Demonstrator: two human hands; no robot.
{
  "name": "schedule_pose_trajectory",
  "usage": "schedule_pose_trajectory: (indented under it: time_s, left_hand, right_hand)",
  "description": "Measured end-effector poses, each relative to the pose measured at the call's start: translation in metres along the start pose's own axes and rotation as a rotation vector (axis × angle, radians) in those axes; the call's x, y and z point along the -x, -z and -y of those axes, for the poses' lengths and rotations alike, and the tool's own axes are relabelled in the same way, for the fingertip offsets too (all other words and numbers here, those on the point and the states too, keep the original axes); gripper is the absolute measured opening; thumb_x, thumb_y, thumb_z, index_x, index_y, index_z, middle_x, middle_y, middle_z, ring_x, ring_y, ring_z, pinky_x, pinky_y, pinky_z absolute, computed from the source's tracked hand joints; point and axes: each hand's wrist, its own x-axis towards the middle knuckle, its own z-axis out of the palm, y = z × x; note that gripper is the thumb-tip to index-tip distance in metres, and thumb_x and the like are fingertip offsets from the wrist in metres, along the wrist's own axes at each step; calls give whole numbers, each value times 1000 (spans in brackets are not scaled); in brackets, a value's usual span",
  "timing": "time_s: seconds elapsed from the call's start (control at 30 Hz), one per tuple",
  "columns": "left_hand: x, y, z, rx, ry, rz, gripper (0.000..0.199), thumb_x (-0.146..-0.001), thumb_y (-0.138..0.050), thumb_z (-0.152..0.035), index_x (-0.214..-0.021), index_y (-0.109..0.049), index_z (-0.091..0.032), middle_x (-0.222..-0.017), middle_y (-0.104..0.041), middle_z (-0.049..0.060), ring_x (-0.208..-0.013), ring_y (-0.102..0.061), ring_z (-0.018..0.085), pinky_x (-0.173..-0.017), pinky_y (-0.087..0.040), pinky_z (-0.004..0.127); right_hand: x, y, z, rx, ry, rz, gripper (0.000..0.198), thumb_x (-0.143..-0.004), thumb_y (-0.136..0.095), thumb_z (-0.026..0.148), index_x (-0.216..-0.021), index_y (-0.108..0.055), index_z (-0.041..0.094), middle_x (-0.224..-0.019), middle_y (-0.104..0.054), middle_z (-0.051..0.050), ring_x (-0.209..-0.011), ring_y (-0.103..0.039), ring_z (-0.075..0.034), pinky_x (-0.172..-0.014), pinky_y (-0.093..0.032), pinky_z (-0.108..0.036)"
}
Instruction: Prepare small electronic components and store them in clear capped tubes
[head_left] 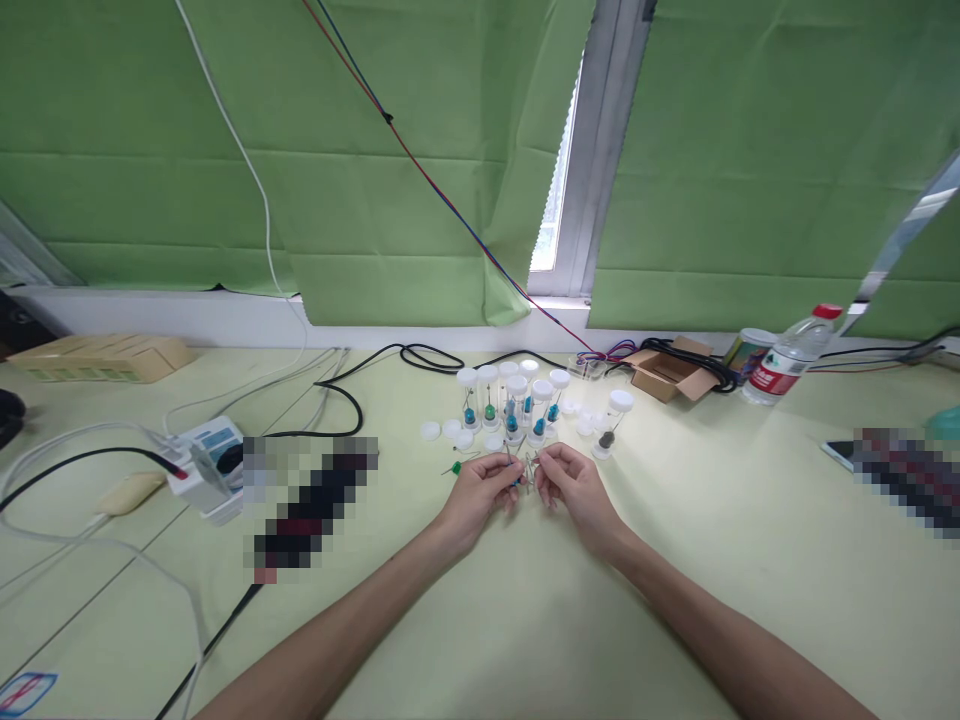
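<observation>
place: workshop-like room | worktable (480,620), power strip (196,488), hanging wires (428,180), capped vials (515,400) | green window blinds (337,215)

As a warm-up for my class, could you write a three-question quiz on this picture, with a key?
1. True or false: the plastic bottle has a red cap.
2. Which is nearer the loose green piece?
A) the person's left hand
B) the person's right hand
3. Fill in: the standing vials are topped with ____ lids.

Key: 1. True. 2. A. 3. White.
</observation>
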Motion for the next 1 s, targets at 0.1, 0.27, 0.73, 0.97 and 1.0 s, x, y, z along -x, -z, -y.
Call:
schedule_pose_trajectory:
  time_s: [0.1,0.27,0.73,0.97,1.0]
  left_hand:
    - [0,0,0,0,3,5,28,-71,-78,-38,-78,-69,-13,-73,-60,2,-53,-50,7,-46,-39,20]
    - [-1,1,0,12,6,18,28,-71,-78,-38,-78,-69,-13,-72,-61,2,-53,-50,7,-46,-39,20]
    - [-1,3,3,7,8,42,26,-74,-75,-36,-81,-69,-12,-74,-59,2,-54,-50,7,-46,-40,19]
    - [-1,2,3,8,12,45,25,-75,-75,-36,-81,-68,-12,-74,-58,2,-54,-50,7,-46,-41,19]
    - [-1,3,3,8,10,46,25,-75,-75,-35,-81,-68,-12,-74,-58,2,-53,-50,7,-46,-41,19]
  right_hand:
    - [0,0,0,-15,-13,-9,34,-82,-65,52,-80,-58,19,-63,-61,1,-47,-47,-9,-45,-35,-23]
    - [-1,1,0,-37,-37,-16,34,-80,-68,52,-83,-58,19,-62,-62,1,-47,-48,-10,-45,-35,-23]
    - [0,1,3,-49,-62,16,32,-82,-67,50,-87,-60,19,-60,-60,2,-48,-46,-9,-47,-35,-22]
    - [0,1,2,-45,-46,24,28,-84,-66,46,-89,-61,19,-60,-60,2,-49,-46,-9,-48,-35,-22]
    - [1,1,2,-45,-44,25,28,-84,-66,46,-90,-61,19,-60,-60,2,-49,-46,-9,-48,-35,-22]
